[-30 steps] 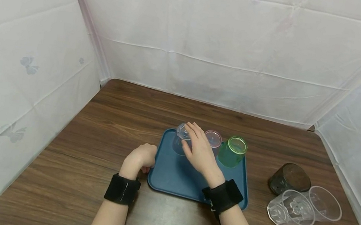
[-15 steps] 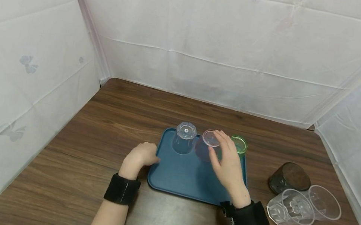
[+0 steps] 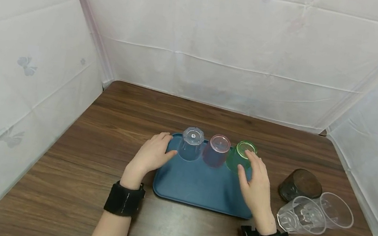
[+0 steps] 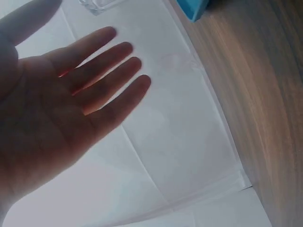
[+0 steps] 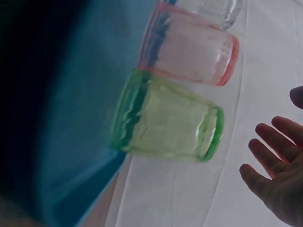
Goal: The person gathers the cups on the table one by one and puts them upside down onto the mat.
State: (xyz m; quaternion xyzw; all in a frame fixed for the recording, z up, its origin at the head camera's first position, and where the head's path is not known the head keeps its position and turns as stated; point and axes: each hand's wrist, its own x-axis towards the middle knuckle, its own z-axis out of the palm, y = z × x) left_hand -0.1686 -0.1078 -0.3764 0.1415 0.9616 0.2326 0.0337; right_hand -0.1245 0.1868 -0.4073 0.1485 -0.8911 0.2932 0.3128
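Three upside-down glasses stand in a row along the far side of a blue tray: a clear glass, a pink glass and a green glass. My left hand hovers at the tray's left edge beside the clear glass. In the left wrist view its palm and fingers are straight and hold nothing. My right hand overlaps the green glass in the head view. From the right wrist, the fingers of that hand show relaxed and apart from the green glass.
Right of the tray, a dark brown glass and two clear glasses, a nearer one and a farther one, are grouped on the wooden table. White sheeting hangs behind and at both sides.
My right hand has moved right, from the clear glass past the pink one to the green one. My left hand has uncurled and lifted toward the tray's far left corner. The glasses stay put.
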